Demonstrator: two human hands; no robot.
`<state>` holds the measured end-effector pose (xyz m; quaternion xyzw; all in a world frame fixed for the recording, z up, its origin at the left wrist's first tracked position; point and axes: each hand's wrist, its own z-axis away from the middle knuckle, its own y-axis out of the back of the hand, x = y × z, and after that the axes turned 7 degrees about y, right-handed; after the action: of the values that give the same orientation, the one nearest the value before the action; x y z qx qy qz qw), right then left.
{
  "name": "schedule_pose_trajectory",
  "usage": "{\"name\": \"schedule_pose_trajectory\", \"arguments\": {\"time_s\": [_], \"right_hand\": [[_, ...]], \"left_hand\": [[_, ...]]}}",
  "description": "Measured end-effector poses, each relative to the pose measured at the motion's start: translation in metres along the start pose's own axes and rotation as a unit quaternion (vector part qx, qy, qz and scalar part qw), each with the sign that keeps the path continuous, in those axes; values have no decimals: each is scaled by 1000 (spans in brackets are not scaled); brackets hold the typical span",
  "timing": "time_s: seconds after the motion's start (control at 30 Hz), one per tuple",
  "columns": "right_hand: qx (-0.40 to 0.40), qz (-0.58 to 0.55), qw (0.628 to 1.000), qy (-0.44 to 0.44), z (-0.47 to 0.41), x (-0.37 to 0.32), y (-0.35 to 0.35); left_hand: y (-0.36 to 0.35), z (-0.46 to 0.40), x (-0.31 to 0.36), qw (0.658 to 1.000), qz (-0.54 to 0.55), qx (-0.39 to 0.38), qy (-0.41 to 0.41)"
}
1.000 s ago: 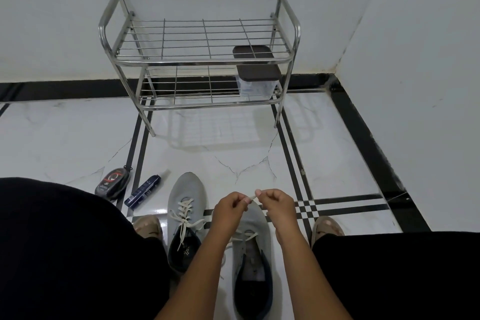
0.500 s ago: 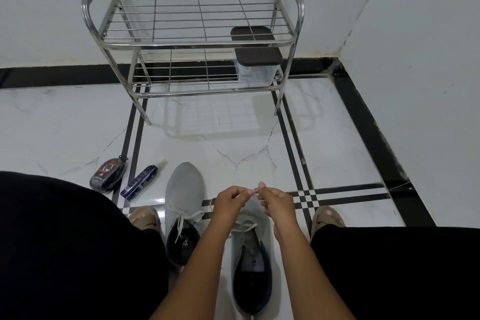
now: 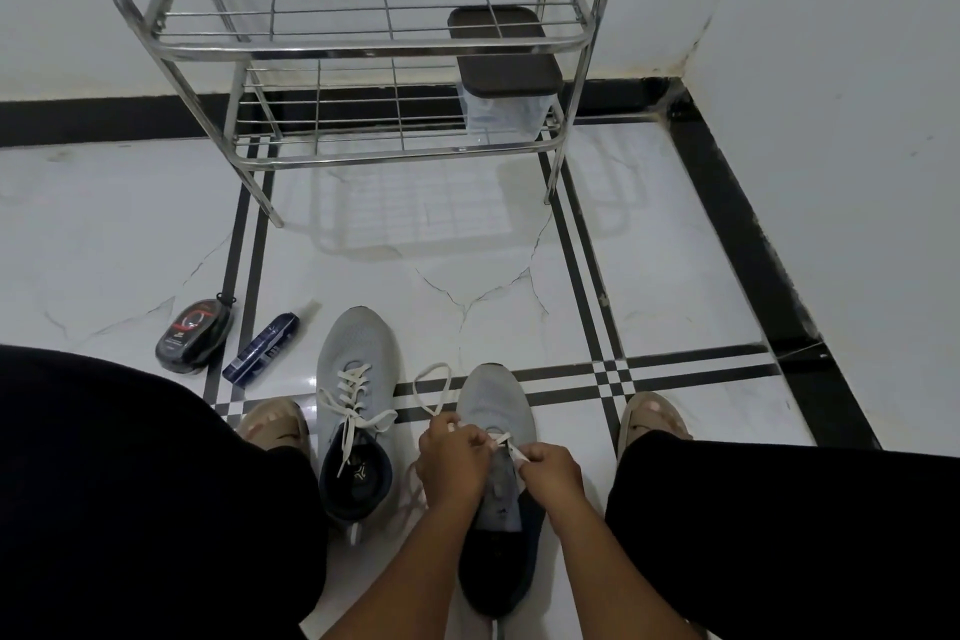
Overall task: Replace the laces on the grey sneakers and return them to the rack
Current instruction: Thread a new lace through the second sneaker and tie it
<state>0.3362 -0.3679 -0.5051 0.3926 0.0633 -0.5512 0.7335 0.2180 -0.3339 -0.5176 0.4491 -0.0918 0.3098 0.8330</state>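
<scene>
Two grey sneakers on floor: laced sneaker [image 3: 357, 395] at 7 o'clock, right sneaker [image 3: 496, 411] at 6. Left hand [image 3: 451, 457] and right hand [image 3: 551, 470] each pinch white lace [image 3: 434, 387] over it. One rack [image 3: 363, 47] at 12. One polish tin [image 3: 193, 334], one bottle [image 3: 262, 347] at 9.

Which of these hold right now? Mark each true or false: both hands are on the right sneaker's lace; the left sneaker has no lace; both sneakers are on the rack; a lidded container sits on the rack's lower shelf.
1. Both hands are on the right sneaker's lace. True: the left hand and right hand pinch the lace over the right sneaker.
2. The left sneaker has no lace. False: the left sneaker is laced.
3. Both sneakers are on the rack. False: both are on the floor; the rack holds neither.
4. A lidded container sits on the lower shelf. True: the container.
</scene>
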Motion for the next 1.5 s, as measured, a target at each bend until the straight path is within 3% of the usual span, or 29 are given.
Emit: {"name": "schedule_pose_trajectory", "arguments": {"time_s": [0.27,0.6,0.77,0.93,1.07,1.2,1.23,1.3,1.33,1.37,1.43,1.5], "right_hand": [[-3,-84,996,-28,-5,4,-3],[-11,-137,990,-38,-10,9,-6],[18,-327,936,-128,-9,16,-8],[39,-255,963,-76,-18,16,-13],[105,-212,967,-97,-31,15,-15],[229,-294,920,-124,-30,-14,43],[303,-332,883,-134,-31,-24,67],[522,-391,757,-41,-20,-54,113],[582,-381,719,19,-9,-70,128],[598,-364,712,60,0,-78,136],[509,-253,816,105,11,-86,125],[328,-92,936,94,6,-67,87]], "left_hand": [[-17,9,6,995,-56,73,-24],[-26,10,6,994,-58,90,-26],[-27,8,9,992,-95,62,-53],[-23,5,6,991,-113,17,-73],[-22,10,-8,987,-110,68,-97],[-13,16,-17,987,-67,137,-44],[-9,18,-17,989,-59,134,-28],[-6,17,-17,996,-34,83,8],[-4,19,-17,998,-21,61,18],[-3,19,-18,999,-19,43,22],[0,20,-20,999,-43,26,11],[1,19,-23,998,-64,6,-8]]}}
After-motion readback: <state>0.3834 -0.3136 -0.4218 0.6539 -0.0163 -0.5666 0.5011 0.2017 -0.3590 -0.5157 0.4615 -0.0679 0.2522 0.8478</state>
